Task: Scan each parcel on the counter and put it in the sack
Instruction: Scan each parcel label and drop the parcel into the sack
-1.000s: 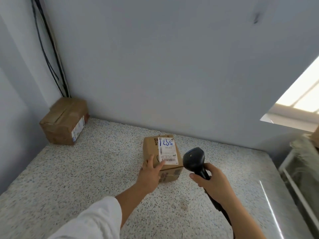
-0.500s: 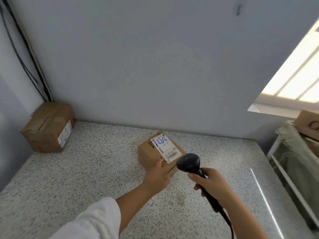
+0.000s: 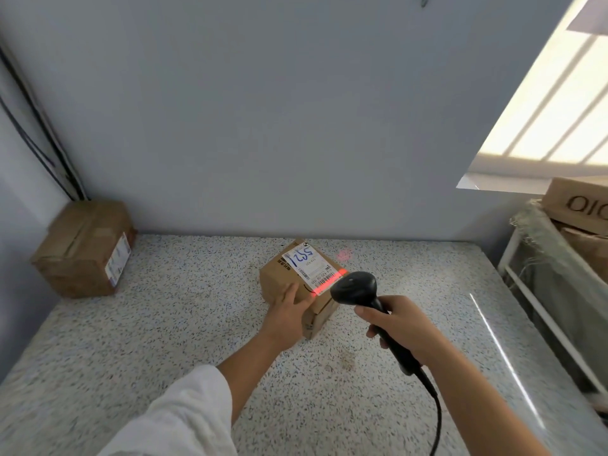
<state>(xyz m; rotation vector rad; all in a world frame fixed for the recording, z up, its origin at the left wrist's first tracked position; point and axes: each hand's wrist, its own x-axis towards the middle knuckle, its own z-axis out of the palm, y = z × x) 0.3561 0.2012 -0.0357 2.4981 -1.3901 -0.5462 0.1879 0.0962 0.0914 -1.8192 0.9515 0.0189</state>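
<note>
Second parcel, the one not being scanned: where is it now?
Head view: the second parcel sits in the far left corner of the counter, against the wall below the black cables, well left of the labelled parcel being scanned.

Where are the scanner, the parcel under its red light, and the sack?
scanner (image 3: 353, 287), head view, on its rounded black head
parcel (image 3: 273, 278), head view, on bare cardboard left of its label
sack (image 3: 559, 269), head view, on its pale cloth side

The speckled worktop (image 3: 164, 324) carries a small labelled parcel (image 3: 278, 279) near its middle, a larger taped box (image 3: 82, 251) in the back-left corner, and possibly a faint stain (image 3: 345, 360).
</note>
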